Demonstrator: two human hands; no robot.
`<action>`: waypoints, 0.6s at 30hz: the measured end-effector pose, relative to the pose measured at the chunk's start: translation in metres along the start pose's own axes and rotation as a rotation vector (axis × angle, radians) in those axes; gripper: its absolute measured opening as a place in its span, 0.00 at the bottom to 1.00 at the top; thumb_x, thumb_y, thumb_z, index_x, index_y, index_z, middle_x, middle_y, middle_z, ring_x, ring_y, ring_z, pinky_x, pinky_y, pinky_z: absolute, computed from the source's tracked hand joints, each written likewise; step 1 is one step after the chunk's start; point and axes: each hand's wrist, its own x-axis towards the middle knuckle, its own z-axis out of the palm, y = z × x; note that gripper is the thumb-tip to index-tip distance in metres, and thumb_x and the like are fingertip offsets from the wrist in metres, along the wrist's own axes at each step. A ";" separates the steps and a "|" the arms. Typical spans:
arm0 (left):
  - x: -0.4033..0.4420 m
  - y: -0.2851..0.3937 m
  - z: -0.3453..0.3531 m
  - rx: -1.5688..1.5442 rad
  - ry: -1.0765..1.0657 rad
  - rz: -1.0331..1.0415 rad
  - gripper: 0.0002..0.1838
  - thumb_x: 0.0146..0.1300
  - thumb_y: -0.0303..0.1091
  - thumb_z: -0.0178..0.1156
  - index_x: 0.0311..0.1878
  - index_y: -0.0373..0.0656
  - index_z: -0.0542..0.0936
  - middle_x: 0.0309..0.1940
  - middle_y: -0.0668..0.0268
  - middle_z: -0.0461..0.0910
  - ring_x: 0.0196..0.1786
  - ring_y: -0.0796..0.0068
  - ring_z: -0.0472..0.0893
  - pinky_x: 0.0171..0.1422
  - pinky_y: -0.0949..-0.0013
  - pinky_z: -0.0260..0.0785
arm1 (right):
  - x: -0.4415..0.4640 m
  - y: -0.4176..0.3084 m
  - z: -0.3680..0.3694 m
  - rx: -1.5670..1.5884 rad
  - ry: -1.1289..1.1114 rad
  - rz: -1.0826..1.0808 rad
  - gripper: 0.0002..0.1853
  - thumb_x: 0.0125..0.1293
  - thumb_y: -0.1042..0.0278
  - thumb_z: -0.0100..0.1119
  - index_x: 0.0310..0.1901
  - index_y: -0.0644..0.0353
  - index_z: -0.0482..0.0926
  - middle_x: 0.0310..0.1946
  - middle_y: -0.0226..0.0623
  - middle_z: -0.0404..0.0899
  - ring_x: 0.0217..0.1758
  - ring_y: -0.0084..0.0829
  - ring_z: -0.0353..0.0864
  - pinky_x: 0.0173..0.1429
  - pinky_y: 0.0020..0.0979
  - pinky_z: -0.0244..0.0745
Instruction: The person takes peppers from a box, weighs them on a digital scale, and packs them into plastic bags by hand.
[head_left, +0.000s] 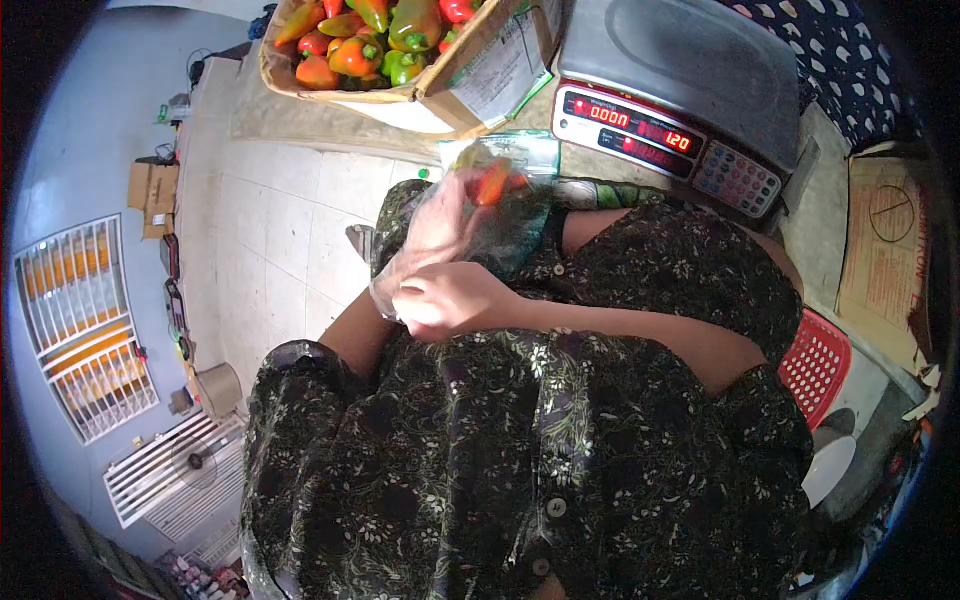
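My left hand [440,225] reaches forward inside a clear plastic bag [548,150]. Its fingers look stretched out, though motion and the plastic blur them. Beside the fingertips lie red-orange peppers [490,186] in the bag; whether the fingers touch them I cannot tell. At my left wrist, my right hand [450,300] is closed on the gathered edge of the bag. Most of its fingertips are hidden from view. Both hands are above my lap, in front of a patterned dark shirt.
An open cardboard box [430,100] of red, orange and green peppers [358,55] stands ahead. To its right is a digital scale [680,90] with a lit red display. A red perforated basket [815,365] and a flattened carton [885,260] are at the right. Pale tiles [300,220] cover the floor.
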 end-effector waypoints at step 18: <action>-0.009 0.020 0.011 0.114 -0.054 0.010 0.28 0.49 0.32 0.67 0.55 0.41 0.70 0.45 0.53 0.76 0.48 0.49 0.74 0.52 0.56 0.68 | -0.004 0.004 0.017 0.038 -0.051 -0.107 0.15 0.60 0.52 0.54 0.36 0.55 0.70 0.33 0.35 0.74 0.33 0.39 0.79 0.31 0.37 0.74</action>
